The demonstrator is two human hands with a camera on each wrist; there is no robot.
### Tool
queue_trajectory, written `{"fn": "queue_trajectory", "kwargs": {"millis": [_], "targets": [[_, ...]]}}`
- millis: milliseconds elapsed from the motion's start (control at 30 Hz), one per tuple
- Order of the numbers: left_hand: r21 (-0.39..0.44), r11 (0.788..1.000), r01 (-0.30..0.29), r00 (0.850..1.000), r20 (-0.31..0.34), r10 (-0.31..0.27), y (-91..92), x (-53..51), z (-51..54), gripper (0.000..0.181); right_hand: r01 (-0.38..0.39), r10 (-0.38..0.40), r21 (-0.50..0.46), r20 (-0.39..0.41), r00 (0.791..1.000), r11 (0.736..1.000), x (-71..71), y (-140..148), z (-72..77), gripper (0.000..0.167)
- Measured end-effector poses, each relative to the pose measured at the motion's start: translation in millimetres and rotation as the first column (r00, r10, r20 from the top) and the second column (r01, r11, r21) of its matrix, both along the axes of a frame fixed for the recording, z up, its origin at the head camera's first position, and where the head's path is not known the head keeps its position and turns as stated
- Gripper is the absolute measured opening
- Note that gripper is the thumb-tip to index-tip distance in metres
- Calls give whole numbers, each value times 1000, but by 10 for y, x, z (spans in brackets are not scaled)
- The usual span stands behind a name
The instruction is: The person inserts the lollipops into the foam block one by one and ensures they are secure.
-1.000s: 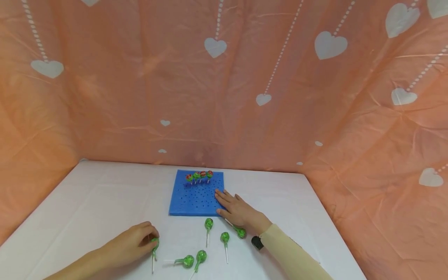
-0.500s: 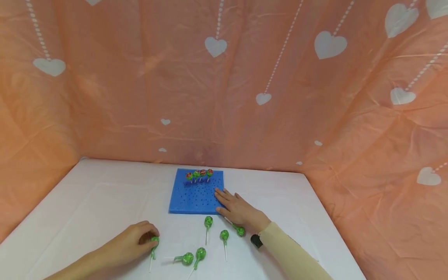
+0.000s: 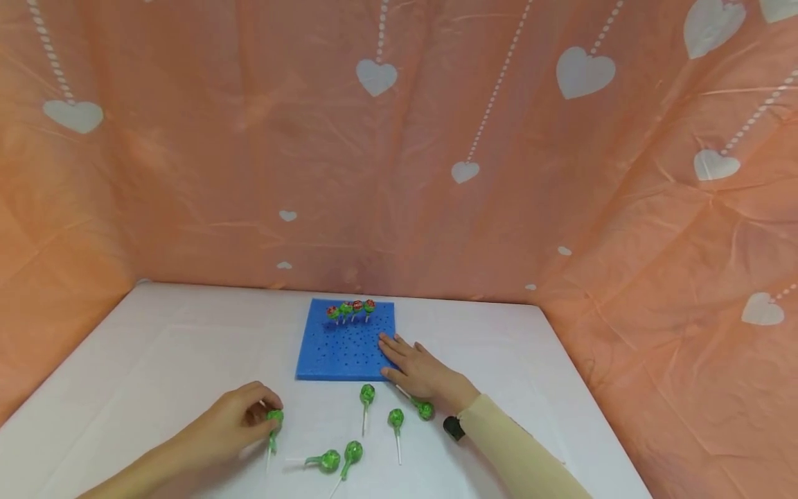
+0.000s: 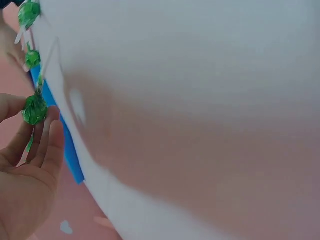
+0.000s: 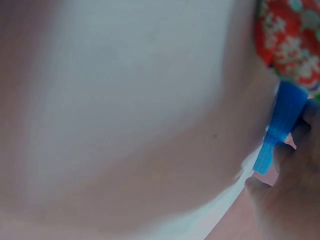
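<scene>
My left hand (image 3: 240,421) pinches the green head of a wrapped lollipop (image 3: 273,418) between thumb and fingers, low over the table at the left. Its white stick points toward me. In the left wrist view the lollipop head (image 4: 35,109) shows between thumb and fingertips. A blue foam board (image 3: 337,350) dotted with small holes lies farther back. Four-sided and flat, it bears several upright lollipops (image 3: 357,306) with red and green wrappers in a row near its far edge. My right hand (image 3: 420,371) rests with fingers spread on the board's right edge.
Several green lollipops lie loose on the white table (image 3: 187,346): two in front of the board (image 3: 367,394) (image 3: 395,418), one beneath my right wrist (image 3: 425,410), and a pair nearer me (image 3: 330,461) (image 3: 353,452). An orange curtain (image 3: 337,173) with white hearts surrounds the table.
The left hand and its lollipop have shifted slightly away from me, the fingers adjusting around the head. The right hand stays on the board. The whole view has shifted a little.
</scene>
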State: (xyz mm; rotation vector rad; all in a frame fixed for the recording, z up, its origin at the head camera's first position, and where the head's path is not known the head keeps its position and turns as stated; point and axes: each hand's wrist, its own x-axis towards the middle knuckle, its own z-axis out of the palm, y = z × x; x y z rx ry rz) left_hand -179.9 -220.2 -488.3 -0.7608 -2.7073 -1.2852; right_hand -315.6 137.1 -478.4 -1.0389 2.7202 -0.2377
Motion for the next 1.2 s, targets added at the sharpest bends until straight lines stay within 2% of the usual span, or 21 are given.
{"fn": "queue_trajectory", "kwargs": {"millis": [133,267,433,567,800,1200], "targets": [[46,999,-6,999,-47,8,5,-37,72,19,0,0,-5,-2,1000,1000,-8,5,-6,66],[81,997,-15,989,-148,27,22,-99,122,25,1,-1,0,0,1000,1000,-16,12,5,66],[123,992,-33,952,-298,69,60,-222,181,36,7,-7,-8,1,1000,1000,-14,18,26,66],[160,986,-39,929,-358,95,91,-324,233,40,8,-8,-25,13,1000,1000,10,16,31,66],[166,982,-93,916,-372,150,151,-478,296,37,7,-6,-29,15,1000,1000,45,1,36,66],[141,974,-179,923,-319,216,315,-836,390,27,-1,1,-23,-9,1000,1000,27,13,33,65]]}}
